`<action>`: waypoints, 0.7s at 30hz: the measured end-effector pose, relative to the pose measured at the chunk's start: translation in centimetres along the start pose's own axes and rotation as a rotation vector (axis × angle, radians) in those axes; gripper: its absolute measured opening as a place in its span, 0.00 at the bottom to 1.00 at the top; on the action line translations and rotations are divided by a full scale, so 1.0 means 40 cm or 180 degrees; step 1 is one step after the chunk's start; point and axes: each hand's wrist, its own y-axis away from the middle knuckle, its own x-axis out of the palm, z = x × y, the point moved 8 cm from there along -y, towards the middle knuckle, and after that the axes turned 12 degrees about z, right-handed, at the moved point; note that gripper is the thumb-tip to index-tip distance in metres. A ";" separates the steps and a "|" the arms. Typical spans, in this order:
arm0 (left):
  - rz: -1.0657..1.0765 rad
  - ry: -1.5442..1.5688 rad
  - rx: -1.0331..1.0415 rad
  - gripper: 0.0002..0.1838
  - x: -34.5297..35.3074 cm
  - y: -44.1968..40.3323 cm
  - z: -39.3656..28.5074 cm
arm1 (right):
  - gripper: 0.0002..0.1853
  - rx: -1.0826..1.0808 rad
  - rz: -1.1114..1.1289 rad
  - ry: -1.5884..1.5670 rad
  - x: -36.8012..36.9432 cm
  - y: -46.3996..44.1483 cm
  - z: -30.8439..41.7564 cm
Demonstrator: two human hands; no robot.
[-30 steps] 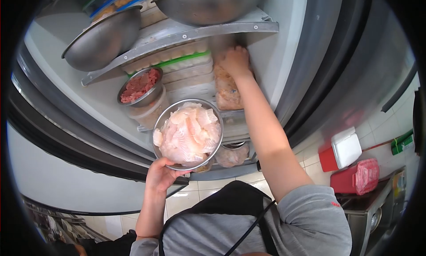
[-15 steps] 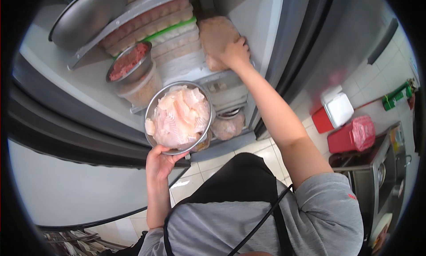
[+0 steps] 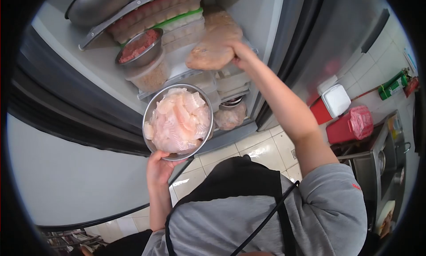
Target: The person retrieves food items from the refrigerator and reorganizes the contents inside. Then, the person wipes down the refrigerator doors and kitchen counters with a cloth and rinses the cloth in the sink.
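Under and against the near rim of a round metal bowl (image 3: 151,142), my left hand (image 3: 159,169) is closed, holding it level in front of the fridge. Pale pink fillet slices (image 3: 177,118) fill the bowl. My right hand (image 3: 241,53) grips the right side of a bag of light brown food (image 3: 212,49) on the fridge shelf; the bag is tilted and smeared by motion. To its left are stacked trays (image 3: 182,31), one with a green edge. A small metal bowl of red minced meat (image 3: 140,46) rests on a plastic tub (image 3: 151,76).
Another metal bowl (image 3: 97,7) is on the upper shelf (image 3: 120,14). A bagged item (image 3: 230,117) lies low in the fridge. The open fridge door (image 3: 84,180) is at left. At right are a red bin (image 3: 339,132), a white-lidded container (image 3: 337,100) and a metal counter (image 3: 361,160).
My right hand has moved from deep in the shelf toward the front, and the brown bag has come forward and turned. The view has shifted; my left hand still holds the bowl.
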 end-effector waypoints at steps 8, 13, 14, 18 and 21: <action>-0.0099 -0.0055 0.0062 0.34 -0.047 -0.008 0.027 | 0.23 0.0128 0.0946 0.0147 0.041 0.007 -0.027; 0.0064 -0.0063 -0.0089 0.32 -0.020 -0.026 0.043 | 0.28 0.0335 0.0841 0.0990 0.134 -0.009 -0.059; 0.0045 -0.0060 -0.0096 0.32 -0.019 -0.027 0.048 | 0.28 0.0353 0.0845 0.0980 0.123 -0.009 -0.069; 0.0120 0.0080 -0.0158 0.32 -0.008 -0.054 0.062 | 0.30 0.0414 0.1047 0.1429 0.071 -0.022 -0.046; 0.0113 0.0152 -0.0134 0.32 0.009 -0.073 0.063 | 0.27 0.0244 0.0397 0.2577 -0.018 -0.079 0.027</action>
